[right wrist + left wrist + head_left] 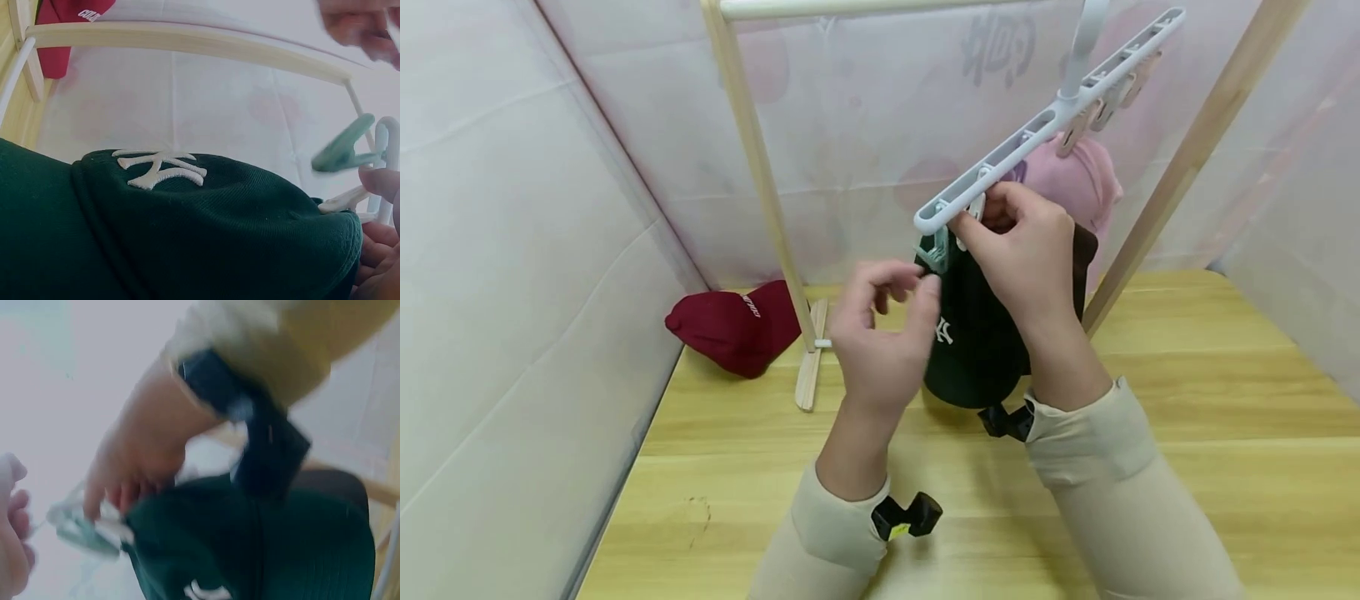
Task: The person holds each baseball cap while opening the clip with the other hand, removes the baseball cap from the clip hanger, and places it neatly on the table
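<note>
A dark green cap (pixel 973 350) with a white logo hangs below the low end of a pale clip hanger (pixel 1037 133). My right hand (pixel 981 223) pinches the cap's edge up at that end, beside a white clip; the right wrist view shows its fingers (pixel 381 250) under the cap (pixel 187 231). A green clip (pixel 934 250) dangles free next to it (pixel 344 150). My left hand (pixel 913 287) hovers just below the clip, fingers loosely curled and holding nothing. In the blurred left wrist view the right hand (pixel 137 462) sits above the cap (pixel 250 550).
A pink cap (pixel 1075 179) is clipped further up the hanger. A red cap (pixel 733 325) lies on the wooden table (pixel 1225 400) by the rack's left post (pixel 760 167). The right post (pixel 1195 158) slants behind. White sheets wall in the left, back and right.
</note>
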